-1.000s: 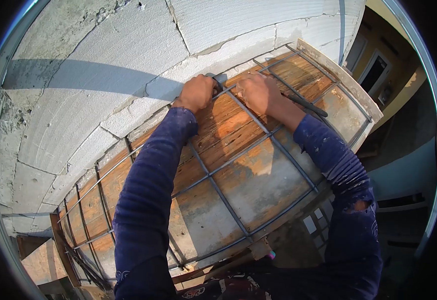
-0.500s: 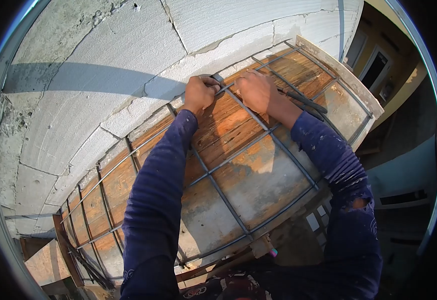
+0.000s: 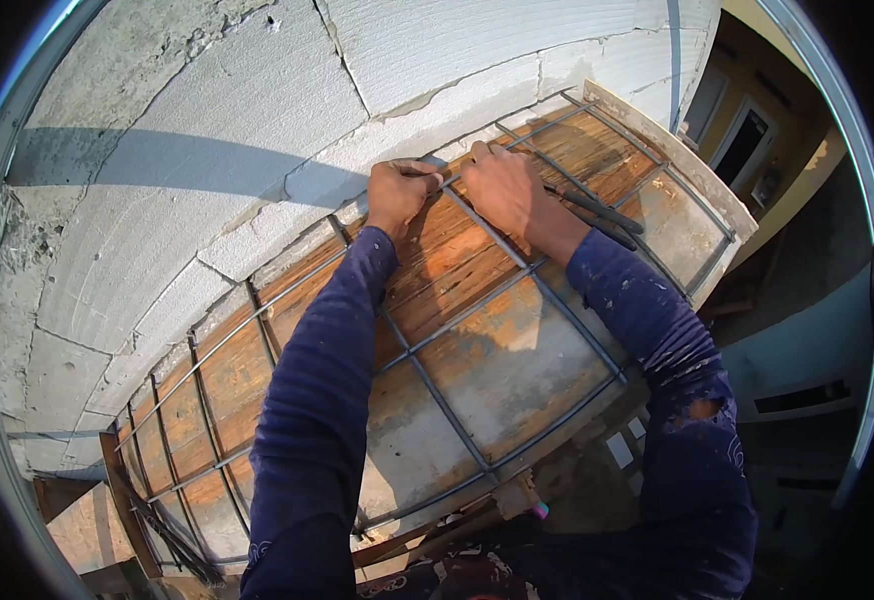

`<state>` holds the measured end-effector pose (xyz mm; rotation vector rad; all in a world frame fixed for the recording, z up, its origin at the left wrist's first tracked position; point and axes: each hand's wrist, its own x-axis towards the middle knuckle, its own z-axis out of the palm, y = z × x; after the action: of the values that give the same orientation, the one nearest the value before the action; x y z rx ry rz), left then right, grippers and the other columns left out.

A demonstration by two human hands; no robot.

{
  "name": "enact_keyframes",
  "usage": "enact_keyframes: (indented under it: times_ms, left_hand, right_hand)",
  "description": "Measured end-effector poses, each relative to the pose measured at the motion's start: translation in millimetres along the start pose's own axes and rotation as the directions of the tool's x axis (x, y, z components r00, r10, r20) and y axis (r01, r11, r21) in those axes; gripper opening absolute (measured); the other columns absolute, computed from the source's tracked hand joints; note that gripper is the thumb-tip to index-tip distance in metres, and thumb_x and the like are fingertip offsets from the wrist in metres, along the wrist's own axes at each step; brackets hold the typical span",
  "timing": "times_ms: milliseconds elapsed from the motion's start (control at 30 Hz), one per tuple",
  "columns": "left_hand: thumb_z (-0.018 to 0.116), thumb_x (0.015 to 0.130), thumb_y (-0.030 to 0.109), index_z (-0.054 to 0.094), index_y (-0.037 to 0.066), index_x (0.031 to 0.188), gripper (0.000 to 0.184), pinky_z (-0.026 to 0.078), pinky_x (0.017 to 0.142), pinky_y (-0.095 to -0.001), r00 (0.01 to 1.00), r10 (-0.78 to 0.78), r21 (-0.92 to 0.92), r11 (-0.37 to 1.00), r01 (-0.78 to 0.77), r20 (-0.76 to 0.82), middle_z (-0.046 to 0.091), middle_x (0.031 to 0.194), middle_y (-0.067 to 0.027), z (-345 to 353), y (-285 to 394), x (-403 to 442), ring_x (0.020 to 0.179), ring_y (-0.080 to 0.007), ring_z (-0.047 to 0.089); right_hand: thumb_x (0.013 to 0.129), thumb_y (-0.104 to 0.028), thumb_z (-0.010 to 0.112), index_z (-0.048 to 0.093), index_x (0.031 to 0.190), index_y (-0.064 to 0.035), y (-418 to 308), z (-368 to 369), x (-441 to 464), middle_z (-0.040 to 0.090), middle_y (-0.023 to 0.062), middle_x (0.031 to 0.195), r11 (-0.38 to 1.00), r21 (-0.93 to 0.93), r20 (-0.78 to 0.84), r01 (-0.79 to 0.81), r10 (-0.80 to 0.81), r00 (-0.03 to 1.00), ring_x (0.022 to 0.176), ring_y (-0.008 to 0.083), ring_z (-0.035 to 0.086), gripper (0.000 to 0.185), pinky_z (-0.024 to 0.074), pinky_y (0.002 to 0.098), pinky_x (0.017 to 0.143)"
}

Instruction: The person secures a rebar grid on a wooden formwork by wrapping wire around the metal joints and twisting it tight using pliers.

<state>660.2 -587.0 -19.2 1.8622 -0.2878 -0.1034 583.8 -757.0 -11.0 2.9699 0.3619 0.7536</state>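
Observation:
Close to the block wall, my left hand (image 3: 400,200) is closed, thumb and forefinger pinched together at a crossing of the steel bar grid (image 3: 475,215). What sits between those fingertips is too small to make out. My right hand (image 3: 505,190) is just to its right, its fingers curled down over the same bar line and their tips hidden. Dark tool handles (image 3: 602,215) stick out to the right from behind this hand; whether the palm grips them is hidden. Beneath the grid lie worn wooden boards (image 3: 457,262), stained orange-brown.
A white block wall (image 3: 237,150) rises along the far side. An upright board (image 3: 657,150) closes the right end, and a brown edge board (image 3: 129,500) the left. Loose dark rods (image 3: 182,550) lie at lower left. Beyond the right edge is a drop towards a building with a door (image 3: 742,150).
The view has shifted slightly, so the grid sits a little further left. My right hand has moved a little nearer my left hand, which stays at the bar crossing.

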Motion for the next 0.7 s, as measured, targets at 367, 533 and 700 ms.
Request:
enact_keyframes:
  times_ms: [367,533,700]
  left_hand:
    - [0.079,0.082,-0.001,0.077,-0.003,0.087,0.005,0.054,0.065,-0.0264,1.000,0.018,0.046,0.999,-0.017,-0.022,0.075,0.080,-0.0077,7,0,0,0.069,-0.0122,0.067]
    - [0.081,0.080,0.005,0.078,-0.003,0.092,0.015,0.056,0.064,-0.0295,0.996,0.087,0.099,0.991,-0.086,-0.007,0.077,0.080,-0.0083,0,-5,-5,0.067,-0.0150,0.070]
    - [0.082,0.076,0.008,0.076,-0.003,0.089,0.019,0.057,0.068,-0.0360,0.923,0.384,0.235,0.898,-0.372,-0.003,0.076,0.078,-0.0120,-3,-2,-20,0.067,-0.0220,0.072]
  right_hand:
    - [0.093,-0.016,0.060,0.073,0.095,-0.0025,1,-6,13,0.074,0.0130,0.095,0.983,-0.108,-0.109,0.151,-0.163,0.981,0.101,0.0276,0.070,0.019,0.0595,0.0413,0.074]
    - [0.093,-0.013,0.061,0.073,0.094,-0.0056,-2,-22,26,0.073,0.0080,0.095,0.922,-0.202,-0.022,0.330,-0.341,0.940,0.103,0.0230,0.067,0.014,0.0575,0.0370,0.078]
    - [0.090,-0.016,0.066,0.074,0.090,-0.0090,-8,-34,49,0.072,0.0041,0.096,0.809,-0.294,0.037,0.510,-0.523,0.851,0.104,0.0207,0.066,0.010,0.0534,0.0348,0.086]
